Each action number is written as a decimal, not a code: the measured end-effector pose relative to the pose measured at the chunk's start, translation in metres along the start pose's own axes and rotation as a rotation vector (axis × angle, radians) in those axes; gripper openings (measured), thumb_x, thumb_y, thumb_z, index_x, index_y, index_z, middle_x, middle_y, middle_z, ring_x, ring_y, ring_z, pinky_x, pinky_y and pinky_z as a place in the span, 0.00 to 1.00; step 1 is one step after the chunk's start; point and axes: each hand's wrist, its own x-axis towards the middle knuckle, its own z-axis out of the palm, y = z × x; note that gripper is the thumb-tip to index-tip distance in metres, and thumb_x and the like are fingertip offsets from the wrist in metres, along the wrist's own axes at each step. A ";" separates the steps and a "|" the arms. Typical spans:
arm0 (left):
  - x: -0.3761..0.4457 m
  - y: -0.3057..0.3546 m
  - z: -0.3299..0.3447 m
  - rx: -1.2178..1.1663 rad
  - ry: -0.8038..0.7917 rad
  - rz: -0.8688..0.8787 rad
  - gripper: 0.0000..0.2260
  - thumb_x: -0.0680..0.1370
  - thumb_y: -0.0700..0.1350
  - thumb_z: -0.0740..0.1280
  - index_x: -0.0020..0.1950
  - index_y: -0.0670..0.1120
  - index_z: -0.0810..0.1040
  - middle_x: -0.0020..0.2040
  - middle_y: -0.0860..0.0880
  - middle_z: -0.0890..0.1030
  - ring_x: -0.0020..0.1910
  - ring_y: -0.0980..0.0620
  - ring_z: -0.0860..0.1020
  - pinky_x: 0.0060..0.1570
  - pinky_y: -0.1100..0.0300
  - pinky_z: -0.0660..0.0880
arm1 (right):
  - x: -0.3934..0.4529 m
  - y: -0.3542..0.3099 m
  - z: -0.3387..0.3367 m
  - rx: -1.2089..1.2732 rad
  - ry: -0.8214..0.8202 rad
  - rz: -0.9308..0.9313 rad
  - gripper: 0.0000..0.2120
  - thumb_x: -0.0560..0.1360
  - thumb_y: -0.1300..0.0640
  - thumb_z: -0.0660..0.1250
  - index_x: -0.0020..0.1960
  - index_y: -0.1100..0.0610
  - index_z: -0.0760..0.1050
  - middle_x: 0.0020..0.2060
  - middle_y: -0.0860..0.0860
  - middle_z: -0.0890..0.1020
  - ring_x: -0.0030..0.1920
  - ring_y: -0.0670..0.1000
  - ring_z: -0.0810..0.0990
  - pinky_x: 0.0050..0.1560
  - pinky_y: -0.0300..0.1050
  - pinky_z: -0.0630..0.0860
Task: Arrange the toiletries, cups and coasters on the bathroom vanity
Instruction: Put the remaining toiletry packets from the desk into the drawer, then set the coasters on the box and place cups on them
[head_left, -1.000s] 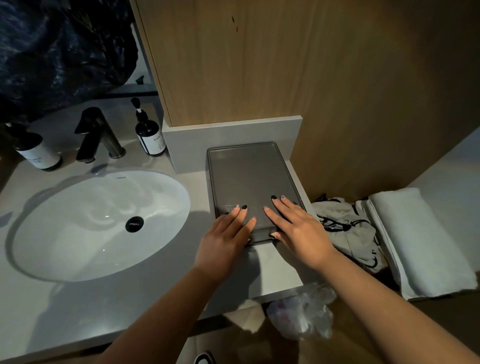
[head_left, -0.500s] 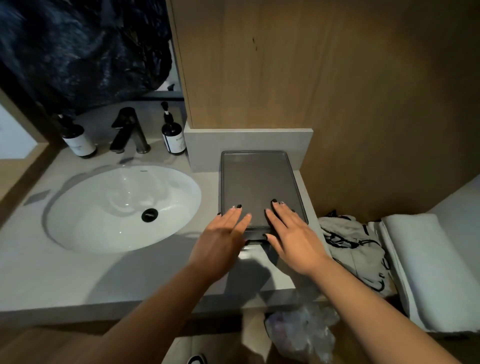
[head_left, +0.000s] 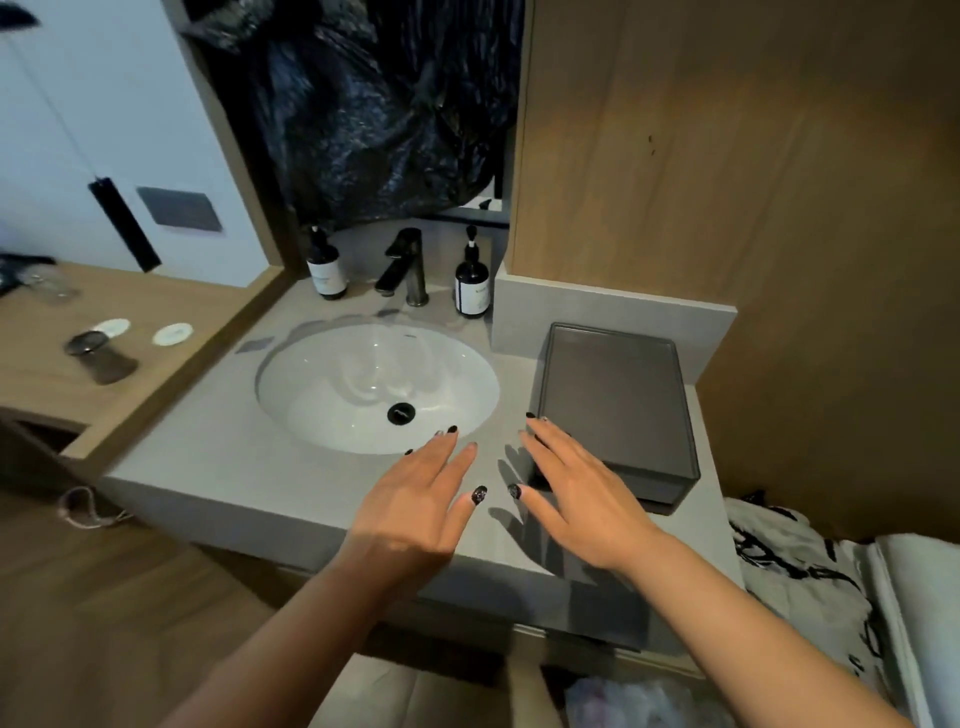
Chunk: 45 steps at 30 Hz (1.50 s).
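Note:
A dark grey tray (head_left: 613, 395) lies on the grey vanity top (head_left: 223, 457), right of the white sink (head_left: 374, 384). My left hand (head_left: 415, 509) and my right hand (head_left: 576, 493) hover over the counter's front, fingers straight, holding nothing; the right hand's fingertips overlap the tray's near left corner. Two dark pump bottles (head_left: 324, 270) (head_left: 471, 286) flank the black tap (head_left: 405, 267). On the wooden ledge at the left lie two white coasters (head_left: 173, 333) (head_left: 111, 327), a dark glass cup (head_left: 98, 353) and a clear glass (head_left: 49, 286).
A black plastic sheet (head_left: 384, 114) covers the mirror above the tap. A wood panel wall (head_left: 727, 156) stands behind the tray. Folded cloth and a white towel (head_left: 919, 597) lie at the lower right, and a plastic bag (head_left: 639, 701) sits below the counter.
Both hands have lifted off the tray and drawn back to the left. The view has pulled back and swung left, bringing the wooden ledge with coasters and cups into sight.

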 end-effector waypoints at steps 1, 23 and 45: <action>-0.006 -0.006 -0.005 -0.031 0.012 -0.025 0.23 0.81 0.54 0.51 0.76 0.50 0.63 0.76 0.50 0.62 0.74 0.53 0.64 0.69 0.61 0.50 | 0.004 -0.009 -0.002 -0.007 -0.004 -0.026 0.30 0.81 0.42 0.50 0.78 0.53 0.47 0.78 0.49 0.47 0.77 0.47 0.45 0.73 0.39 0.43; -0.164 -0.267 -0.081 -0.241 0.070 -0.224 0.28 0.81 0.59 0.51 0.78 0.54 0.48 0.78 0.56 0.55 0.76 0.59 0.55 0.65 0.69 0.48 | 0.124 -0.297 0.068 0.088 -0.072 -0.111 0.30 0.80 0.43 0.53 0.78 0.53 0.50 0.78 0.48 0.48 0.77 0.47 0.46 0.75 0.43 0.48; -0.094 -0.547 -0.063 -0.411 -0.007 -0.471 0.28 0.81 0.57 0.56 0.78 0.53 0.51 0.79 0.54 0.52 0.77 0.54 0.54 0.73 0.54 0.58 | 0.374 -0.418 0.127 0.296 -0.117 0.052 0.28 0.80 0.42 0.53 0.77 0.49 0.51 0.77 0.43 0.49 0.77 0.45 0.48 0.74 0.45 0.52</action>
